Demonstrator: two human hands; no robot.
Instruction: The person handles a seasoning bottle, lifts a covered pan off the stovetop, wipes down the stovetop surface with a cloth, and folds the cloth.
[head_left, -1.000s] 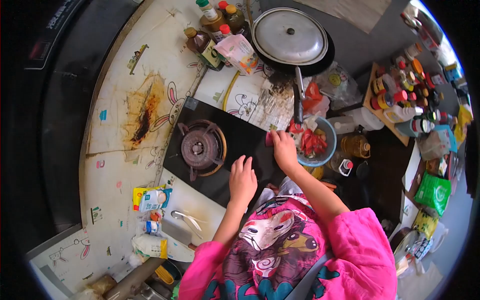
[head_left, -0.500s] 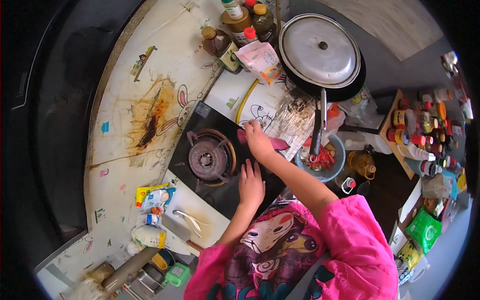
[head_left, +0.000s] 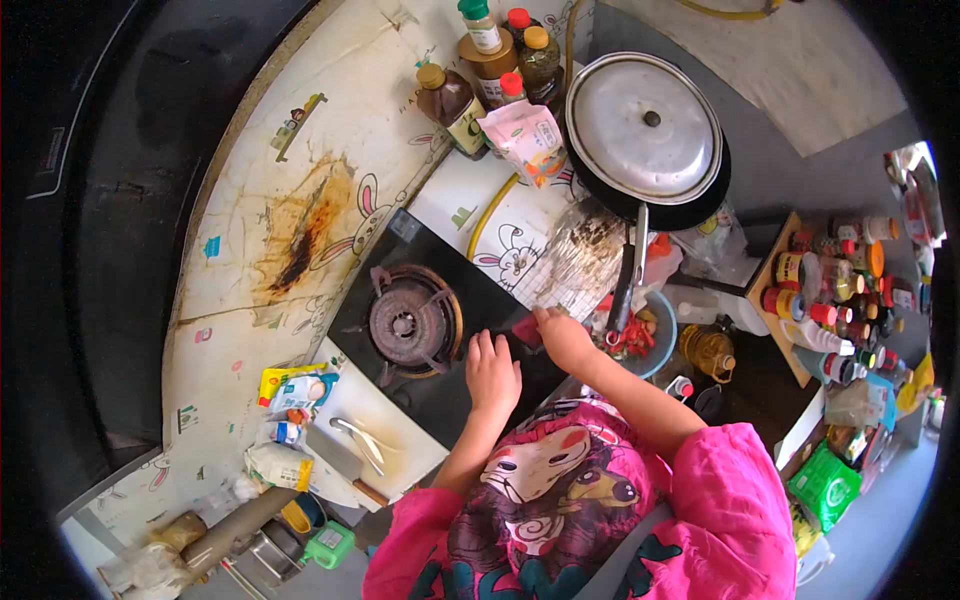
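Observation:
On the black glass stove top (head_left: pixel 430 250), my right hand (head_left: pixel 563 338) presses a dark red cloth (head_left: pixel 527 330) near the edge closest to the blue bowl. Its fingers are wrapped round the cloth, which is partly hidden under them. My left hand (head_left: pixel 493 375) rests flat on the glass beside the burner (head_left: pixel 408 318), its fingers stretched out and nothing in it. The burner has a round, rusty-looking pan support.
A lidded wok (head_left: pixel 645 125) stands behind, its handle pointing toward the blue bowl (head_left: pixel 660 335) of red scraps. Sauce bottles (head_left: pixel 450 105) stand at the back. A cleaver (head_left: pixel 335 455) and spoon (head_left: pixel 360 440) lie left. An oil jug (head_left: pixel 707 350) stands right.
My right hand swept the cloth left across the glass, then came back right toward the bowl. My left hand stays on the glass, shifted slightly. The camera view has moved.

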